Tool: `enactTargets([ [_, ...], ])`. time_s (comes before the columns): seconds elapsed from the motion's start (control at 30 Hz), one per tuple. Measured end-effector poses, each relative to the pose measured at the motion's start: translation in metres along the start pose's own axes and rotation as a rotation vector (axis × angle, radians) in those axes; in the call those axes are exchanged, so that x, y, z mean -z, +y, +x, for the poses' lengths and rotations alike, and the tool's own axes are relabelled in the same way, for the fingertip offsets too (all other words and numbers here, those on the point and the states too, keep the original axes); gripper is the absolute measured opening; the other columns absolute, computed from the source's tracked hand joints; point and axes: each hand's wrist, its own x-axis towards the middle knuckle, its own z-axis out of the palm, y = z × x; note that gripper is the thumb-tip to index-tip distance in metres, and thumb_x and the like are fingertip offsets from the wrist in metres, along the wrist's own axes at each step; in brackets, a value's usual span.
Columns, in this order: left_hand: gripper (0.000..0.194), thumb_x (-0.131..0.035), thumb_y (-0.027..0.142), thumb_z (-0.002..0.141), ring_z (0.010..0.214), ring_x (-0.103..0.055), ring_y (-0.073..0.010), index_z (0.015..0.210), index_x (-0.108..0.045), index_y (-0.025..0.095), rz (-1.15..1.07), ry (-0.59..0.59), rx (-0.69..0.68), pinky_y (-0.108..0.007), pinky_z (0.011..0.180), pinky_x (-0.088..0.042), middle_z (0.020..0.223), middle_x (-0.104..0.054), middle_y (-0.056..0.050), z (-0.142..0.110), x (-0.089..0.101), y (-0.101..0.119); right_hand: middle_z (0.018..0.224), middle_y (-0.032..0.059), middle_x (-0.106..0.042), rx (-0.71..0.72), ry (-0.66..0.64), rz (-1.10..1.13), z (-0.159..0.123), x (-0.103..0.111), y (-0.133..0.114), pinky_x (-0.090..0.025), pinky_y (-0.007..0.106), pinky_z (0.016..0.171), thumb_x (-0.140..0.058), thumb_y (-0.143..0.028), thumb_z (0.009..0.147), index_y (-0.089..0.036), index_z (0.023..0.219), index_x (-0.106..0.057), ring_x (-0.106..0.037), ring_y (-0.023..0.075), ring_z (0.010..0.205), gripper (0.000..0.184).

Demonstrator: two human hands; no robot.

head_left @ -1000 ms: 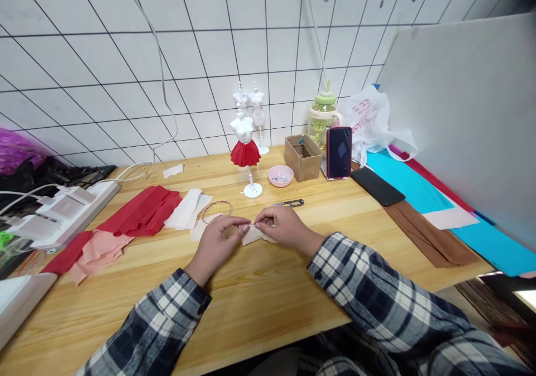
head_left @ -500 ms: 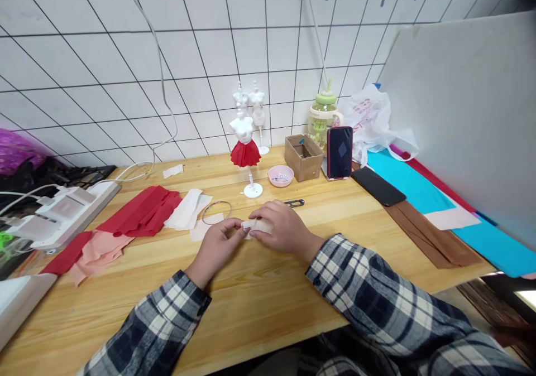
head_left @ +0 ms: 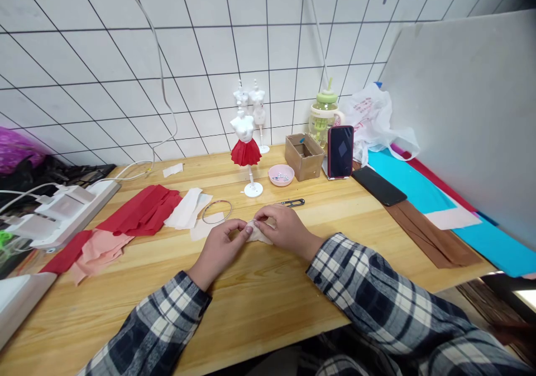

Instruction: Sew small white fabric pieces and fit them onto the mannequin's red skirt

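Note:
Between my two hands is a small piece of white crepe paper, low over the wooden table. My left hand pinches its left end between thumb and fingertips. From the other side my right hand grips the upper edge, its fingers close to the left thumb. A thin metal ring lies just beyond my left hand, partly over a pale paper scrap. Thread snips rest behind my right hand. Farther back stands a miniature dress form wearing a pleated red skirt.
Red crepe paper and a power strip lie left. At the back are a pink bowl of beads, a cardboard box, a propped phone and a green-lidded bottle. Brown paper and a black phone lie right.
My right fingers have shifted along the white crepe paper's upper edge, drawing closer to the left thumb. The paper now hangs lower beneath my fingers.

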Motion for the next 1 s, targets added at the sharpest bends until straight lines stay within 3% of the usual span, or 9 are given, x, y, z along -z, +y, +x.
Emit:
enactTargets([
  [0.1, 0.029, -0.056, 0.044, 0.084, 0.086, -0.065, -0.0211, 0.093, -0.068, 0.019, 0.042, 0.042, -0.008, -0.032, 0.082, -0.049, 0.089, -0.072, -0.004, 0.0007, 0.0003, -0.0006, 0.092, 0.0035, -0.074, -0.007, -0.058, -0.014, 0.0011, 0.0004, 0.0012, -0.045, 0.028, 0.078, -0.058, -0.022, 0.090, -0.020, 0.093, -0.072, -0.065, 0.0159, 0.086, 0.015],
  [0.27, 0.039, -0.059, 0.041, 0.084, 0.094, -0.065, -0.0222, 0.117, -0.061, 0.019, 0.165, 0.136, -0.063, -0.036, 0.090, -0.047, 0.096, -0.071, -0.005, -0.0012, 0.0006, -0.0027, 0.092, 0.0025, -0.073, -0.043, -0.068, -0.080, 0.0005, 0.0033, -0.0016, -0.043, 0.029, 0.079, -0.060, -0.019, 0.088, -0.020, 0.114, -0.064, -0.065, 0.0169, 0.087, 0.026],
  [0.43, 0.028, -0.055, 0.043, 0.085, 0.091, -0.066, -0.0229, 0.093, -0.070, 0.020, 0.148, 0.106, -0.030, -0.035, 0.085, -0.049, 0.094, -0.074, -0.005, -0.0022, -0.0004, -0.0015, 0.084, -0.0003, -0.072, 0.002, -0.113, -0.128, -0.0009, 0.0041, -0.0034, -0.040, 0.031, 0.080, -0.065, -0.021, 0.086, -0.021, 0.113, -0.055, -0.065, 0.0180, 0.084, 0.029],
  [0.67, 0.029, -0.059, 0.044, 0.081, 0.086, -0.067, -0.0230, 0.088, -0.073, 0.020, 0.028, 0.071, 0.063, -0.033, 0.083, -0.049, 0.090, -0.076, -0.005, 0.0005, -0.0003, -0.0016, 0.087, 0.0008, -0.073, 0.089, -0.198, -0.130, -0.0019, 0.0035, 0.0005, -0.039, 0.033, 0.083, -0.065, -0.022, 0.087, -0.020, 0.116, -0.051, -0.065, 0.0188, 0.086, 0.032],
  [0.8, 0.030, -0.062, 0.046, 0.078, 0.079, -0.066, -0.0220, 0.084, -0.073, 0.019, -0.104, 0.037, 0.157, -0.032, 0.077, -0.049, 0.084, -0.075, -0.005, 0.0016, 0.0000, -0.0028, 0.086, -0.0004, -0.072, 0.043, -0.163, -0.069, -0.0019, 0.0035, 0.0045, -0.042, 0.030, 0.078, -0.064, -0.019, 0.087, -0.020, 0.113, -0.052, -0.064, 0.0170, 0.083, 0.029],
  [1.0, 0.032, -0.070, 0.048, 0.072, 0.077, -0.064, -0.0208, 0.082, -0.075, 0.018, -0.380, 0.030, 0.292, -0.030, 0.073, -0.047, 0.084, -0.075, -0.006, 0.0028, -0.0011, -0.0051, 0.100, 0.0077, -0.067, 0.133, 0.074, -0.187, -0.0009, 0.0073, -0.0025, -0.043, 0.034, 0.083, -0.061, -0.024, 0.088, -0.018, 0.102, -0.061, -0.058, 0.0212, 0.094, 0.015],
])
